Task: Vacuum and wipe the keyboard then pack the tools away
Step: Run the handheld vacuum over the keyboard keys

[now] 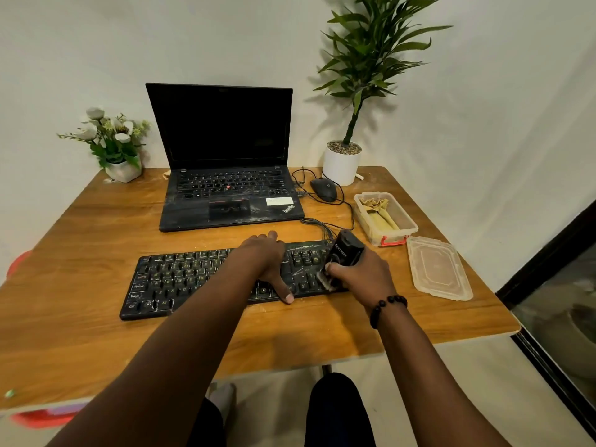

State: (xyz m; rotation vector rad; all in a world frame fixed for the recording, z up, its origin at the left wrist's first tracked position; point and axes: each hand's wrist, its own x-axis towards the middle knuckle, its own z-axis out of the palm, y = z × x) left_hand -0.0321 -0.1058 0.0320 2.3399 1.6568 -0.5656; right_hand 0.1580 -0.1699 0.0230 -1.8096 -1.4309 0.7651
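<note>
Head view. I count one external keyboard, black and dusty, lying flat on the wooden table at centre frame. My left hand lies across its right half, fingers extended to the far edge and thumb pressing the near edge. My right hand grips one black handheld vacuum, fingers curled round its body, its brush nozzle on the keys at the keyboard's right end. At 12 o'clock from the keyboard: one open laptop, screen dark. At 2 o'clock: one wired mouse, one open plastic container holding a yellowish cloth. At 3 o'clock: one container lid. Two potted plants: flowers at 10 o'clock, leafy plant at 1 o'clock.
</note>
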